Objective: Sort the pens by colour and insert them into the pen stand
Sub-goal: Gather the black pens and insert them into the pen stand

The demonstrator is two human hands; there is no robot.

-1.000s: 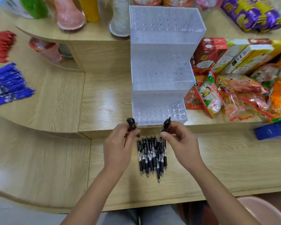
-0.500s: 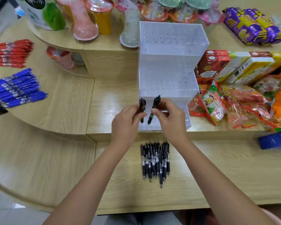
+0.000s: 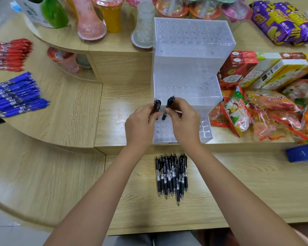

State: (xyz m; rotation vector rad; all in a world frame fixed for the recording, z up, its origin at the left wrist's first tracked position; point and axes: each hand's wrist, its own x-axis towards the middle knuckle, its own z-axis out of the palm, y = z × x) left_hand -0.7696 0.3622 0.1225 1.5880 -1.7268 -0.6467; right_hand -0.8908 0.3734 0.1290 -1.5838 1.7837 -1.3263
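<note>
- The left hand is closed around one black pen, gripping it roughly upright with its clicker end pointing up, over the near-left corner of the pen stand
- The right hand pinches a second black pen between thumb and fingers; this pen tilts slightly, top leaning right, just beside the first
- Both pens hang above the lowest, nearest tier of the stand, whose round holes show between and to the right of the hands; whether either tip has entered a hole cannot be told
- The stand is clear plastic with three stepped tiers, on the raised wooden shelf
- A pile of black pens lies on the near desk, between the forearms, tips pointing near
- Blue pens lie at the left, with red pens further beyond them
- Snack packets crowd the right side, bottles the far shelf
</note>
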